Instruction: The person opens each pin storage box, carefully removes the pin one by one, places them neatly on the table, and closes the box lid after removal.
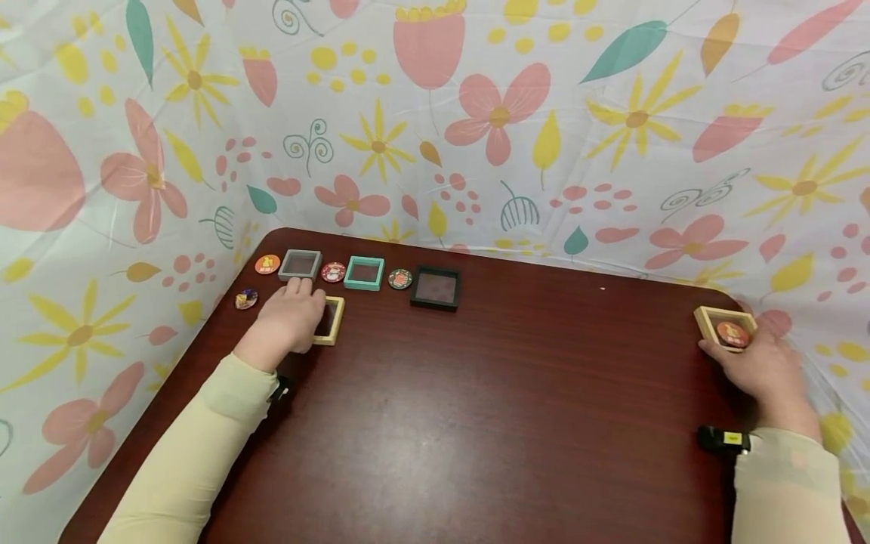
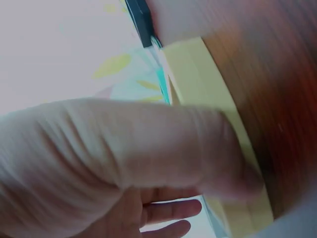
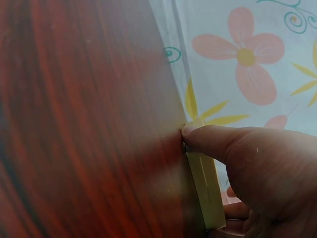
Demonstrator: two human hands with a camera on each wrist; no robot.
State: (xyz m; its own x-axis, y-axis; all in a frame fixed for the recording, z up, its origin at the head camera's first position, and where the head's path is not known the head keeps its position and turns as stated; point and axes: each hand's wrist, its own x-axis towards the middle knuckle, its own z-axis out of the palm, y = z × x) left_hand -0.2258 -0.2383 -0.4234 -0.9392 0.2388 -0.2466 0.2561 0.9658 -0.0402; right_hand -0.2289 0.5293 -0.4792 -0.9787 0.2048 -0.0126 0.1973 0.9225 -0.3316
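Note:
At the left of the table my left hand (image 1: 287,311) grips a pale yellow square frame (image 1: 337,321) with a clear pane, covering its left part. The left wrist view has the thumb laid along the yellow side wall (image 2: 198,74) and the other fingers beyond it. Over by the table's far right corner, my right hand (image 1: 771,370) holds a second pale yellow frame (image 1: 703,326), an orange round badge (image 1: 732,333) showing within it. The right wrist view shows the thumb (image 3: 208,139) against this frame's edge (image 3: 207,191).
Along the back left edge lie an orange badge (image 1: 267,264), a grey frame (image 1: 299,279), a red-and-white badge (image 1: 333,272), a teal frame (image 1: 362,286), a green-rimmed badge (image 1: 399,279) and a black frame (image 1: 435,304). A purple-and-yellow badge (image 1: 246,299) lies nearer. Flowered cloth (image 1: 499,181) hangs behind the table.

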